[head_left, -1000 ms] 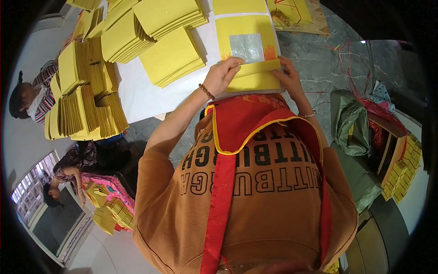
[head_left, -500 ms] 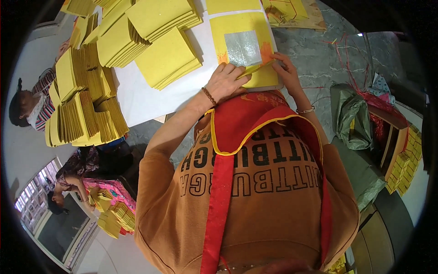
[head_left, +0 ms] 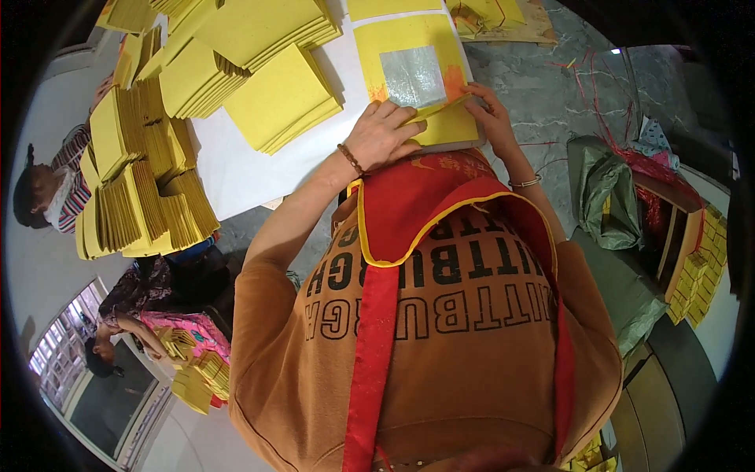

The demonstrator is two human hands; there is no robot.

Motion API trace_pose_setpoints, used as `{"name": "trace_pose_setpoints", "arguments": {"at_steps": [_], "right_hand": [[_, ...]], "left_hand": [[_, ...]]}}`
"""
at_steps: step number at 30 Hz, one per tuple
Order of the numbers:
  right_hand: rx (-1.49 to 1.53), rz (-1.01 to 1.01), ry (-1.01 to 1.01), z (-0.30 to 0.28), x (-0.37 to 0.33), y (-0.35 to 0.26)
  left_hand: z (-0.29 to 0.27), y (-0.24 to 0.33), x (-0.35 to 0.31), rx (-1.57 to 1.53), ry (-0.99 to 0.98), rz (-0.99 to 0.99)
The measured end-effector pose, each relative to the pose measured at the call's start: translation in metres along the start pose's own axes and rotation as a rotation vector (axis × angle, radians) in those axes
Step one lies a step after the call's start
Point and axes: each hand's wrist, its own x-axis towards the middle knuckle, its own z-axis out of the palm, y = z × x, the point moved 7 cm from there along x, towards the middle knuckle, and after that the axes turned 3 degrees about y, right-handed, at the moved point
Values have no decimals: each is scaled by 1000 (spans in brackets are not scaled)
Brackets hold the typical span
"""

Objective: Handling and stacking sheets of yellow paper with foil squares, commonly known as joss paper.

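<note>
At the table's near edge lies a yellow paper sheet (head_left: 442, 39) with a silver foil square (head_left: 412, 76) on it and orange smudges either side of the foil. Its near part is turned up into a narrow folded strip (head_left: 440, 109). My left hand (head_left: 381, 135), with a beaded bracelet at the wrist, grips the strip's left end, fingers bent over it. Across from it, my right hand (head_left: 493, 116) pinches the strip's right end between thumb and fingers. What lies beneath my left palm is hidden.
Stacks of folded yellow paper (head_left: 281, 98) cover the table's left side, with more bundles (head_left: 130, 197) at its corner. White table surface (head_left: 236, 169) shows between. Two people sit at the left. A green plastic bag (head_left: 602, 197) and red strings stand at the right.
The folded strip and both hands sit slightly differently; the strip now runs more evenly between them. My left thumb reaches out further below it. The whole view has shifted slightly.
</note>
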Motion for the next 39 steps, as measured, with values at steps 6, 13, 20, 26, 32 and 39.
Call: {"name": "trace_pose_setpoints", "arguments": {"at_steps": [6, 13, 20, 26, 32, 39], "right_hand": [[-23, -10, -26, -3, 0, -5], [-263, -123, 16, 3, 5, -3], [-256, -285, 117, -2, 5, 1], [-306, -326, 83, 0, 2, -9], [-810, -668, 76, 13, -35, -53], [-942, -605, -165, 26, -35, -53]], "left_hand": [[-10, -8, -2, -159, 225, -50], [-15, -18, 3, -219, 193, -215], [-22, -36, -23, -395, 184, -392], [-7, -43, -22, -93, 224, -264], [-28, -5, -29, -33, 307, -167], [-12, -26, -39, -131, 460, -423]]}}
